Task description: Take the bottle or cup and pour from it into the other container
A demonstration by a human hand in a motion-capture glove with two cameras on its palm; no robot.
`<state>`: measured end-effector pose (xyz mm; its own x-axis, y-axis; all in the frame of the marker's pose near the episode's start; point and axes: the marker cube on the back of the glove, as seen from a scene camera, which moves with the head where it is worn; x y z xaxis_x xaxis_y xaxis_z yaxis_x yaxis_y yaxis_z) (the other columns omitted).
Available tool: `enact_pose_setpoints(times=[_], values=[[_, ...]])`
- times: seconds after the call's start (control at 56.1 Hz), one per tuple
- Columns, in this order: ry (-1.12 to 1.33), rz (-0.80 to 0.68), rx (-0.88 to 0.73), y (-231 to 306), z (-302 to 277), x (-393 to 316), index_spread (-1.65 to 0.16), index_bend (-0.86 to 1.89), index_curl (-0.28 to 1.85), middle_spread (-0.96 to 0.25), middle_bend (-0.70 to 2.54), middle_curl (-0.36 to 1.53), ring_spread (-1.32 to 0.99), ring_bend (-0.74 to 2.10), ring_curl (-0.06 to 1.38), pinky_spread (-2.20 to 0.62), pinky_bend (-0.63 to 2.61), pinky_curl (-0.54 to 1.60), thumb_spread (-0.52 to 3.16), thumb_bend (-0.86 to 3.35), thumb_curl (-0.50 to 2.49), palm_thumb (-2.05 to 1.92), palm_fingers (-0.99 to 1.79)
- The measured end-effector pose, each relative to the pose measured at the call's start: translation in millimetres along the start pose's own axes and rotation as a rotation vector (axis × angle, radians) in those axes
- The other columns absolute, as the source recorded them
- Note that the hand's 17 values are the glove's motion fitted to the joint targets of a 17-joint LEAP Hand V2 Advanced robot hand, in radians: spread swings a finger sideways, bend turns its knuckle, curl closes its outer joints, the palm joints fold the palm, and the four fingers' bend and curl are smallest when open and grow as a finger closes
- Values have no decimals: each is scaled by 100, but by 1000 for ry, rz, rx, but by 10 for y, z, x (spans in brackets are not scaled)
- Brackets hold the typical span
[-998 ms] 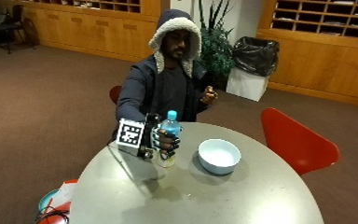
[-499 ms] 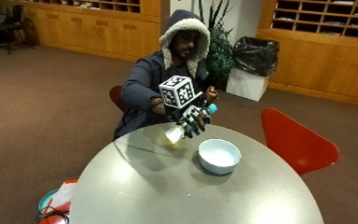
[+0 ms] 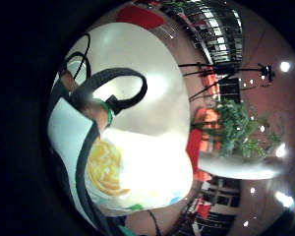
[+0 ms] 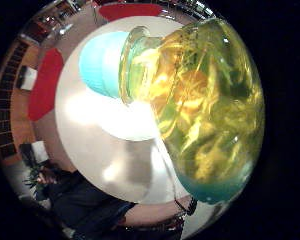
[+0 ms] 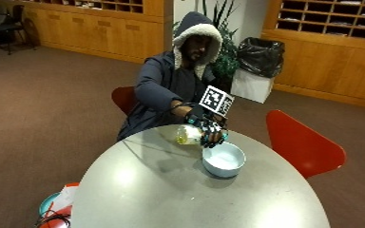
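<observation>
In the outside view my gloved right hand [image 5: 209, 129] grips a clear bottle [image 5: 186, 135] of yellow drink, tipped on its side just above the table. Its cap end points at the pale blue bowl [image 5: 224, 160], which stands on the round grey table [image 5: 170, 190] directly below the hand. The thumb side palm view is filled by the bottle [image 4: 200, 110], with its light blue cap [image 4: 101, 62] on. No liquid shows leaving it. In the little finger side palm view the bottle's label [image 3: 118, 172] with yellow fruit lies against the palm.
A red chair [image 5: 299, 142] stands at the table's right and another [image 5: 124, 99] behind the person's arm. A bin [image 5: 61, 202] with litter sits on the floor at the table's left. The near half of the tabletop holds nothing.
A second ago the bottle stood upright on the table in my hand. It has since been lifted, tipped sideways and carried right and down to the bowl.
</observation>
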<state>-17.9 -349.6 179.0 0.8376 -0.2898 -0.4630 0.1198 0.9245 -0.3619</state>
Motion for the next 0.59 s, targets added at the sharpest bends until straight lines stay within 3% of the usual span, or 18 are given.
enact_pose_setpoints(times=[0.232, 0.588], values=[[262, -35, -55, -102, -2, -305, -28, 9, 21, -27, 31, 47, -22, 61, 43, -11, 50, 37, 52, -3, 63, 105, 111], [239, -36, -38, -61, 24, -422, -29, 9, 21, -27, 31, 48, -23, 59, 43, -9, 49, 37, 52, -3, 64, 104, 111]])
